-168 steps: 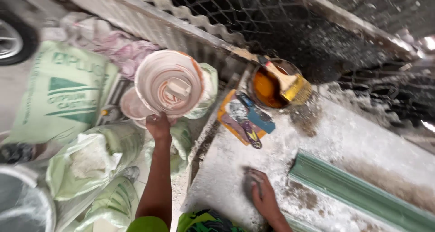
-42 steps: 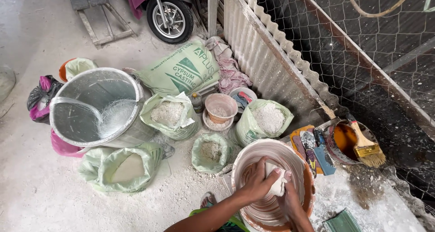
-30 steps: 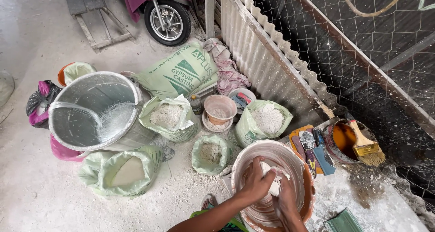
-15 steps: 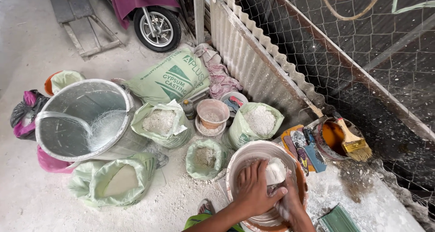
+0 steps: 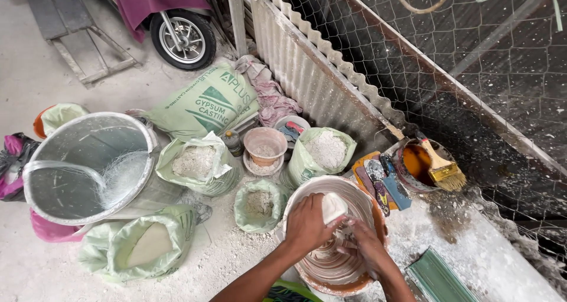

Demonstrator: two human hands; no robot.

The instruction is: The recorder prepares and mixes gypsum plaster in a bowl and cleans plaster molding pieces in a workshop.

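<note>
White plaster lump [image 5: 333,207] gripped by left hand [image 5: 307,222] inside the bowl mould [image 5: 313,190], right hand [image 5: 366,249] just beside, grip unclear.

I see my left hand [image 5: 307,222] and right hand [image 5: 367,250] inside the bowl [image 5: 307,190] at the near edge of the table [image 5: 502,266]. The left hand holds a pale block [image 5: 333,207]. Right of the bowl lie scrapers [image 5: 378,181], then a pot [image 5: 407,169] with a brush [image 5: 443,169] in it. Left of the bowl, open sacks [image 5: 198,163] stand on the floor, with a big tub [image 5: 88,166] further left. A full sack [image 5: 207,104] lies behind them, and a wheel [image 5: 183,39] beyond that.
</note>
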